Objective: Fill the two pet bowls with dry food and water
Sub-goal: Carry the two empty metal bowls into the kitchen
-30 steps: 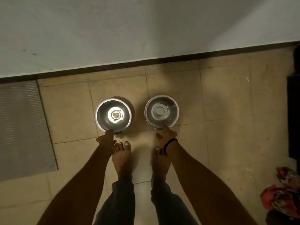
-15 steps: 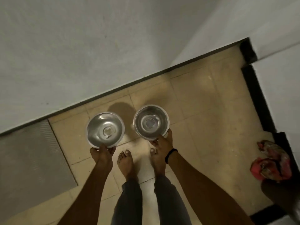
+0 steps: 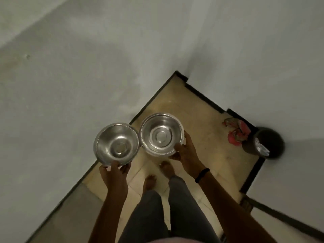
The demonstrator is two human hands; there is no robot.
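Observation:
Two round steel pet bowls are held up in the air in front of me, side by side and almost touching. My left hand (image 3: pixel 114 174) grips the near rim of the left bowl (image 3: pixel 116 143). My right hand (image 3: pixel 185 155), with a black band on the wrist, grips the near right rim of the right bowl (image 3: pixel 162 134). Both bowls look bare inside, showing only shiny metal. No food or water container is in view.
I stand barefoot on beige floor tiles (image 3: pixel 201 123) in a corner of grey walls (image 3: pixel 87 76). A red cloth (image 3: pixel 236 131) lies on the floor at right beside a dark round bin (image 3: pixel 268 142). A grey mat (image 3: pixel 70 216) lies at lower left.
Both bowls have come up off the floor in my hands and risen well above it. My view has swung right, bringing the wall corner, red cloth and dark bin into sight.

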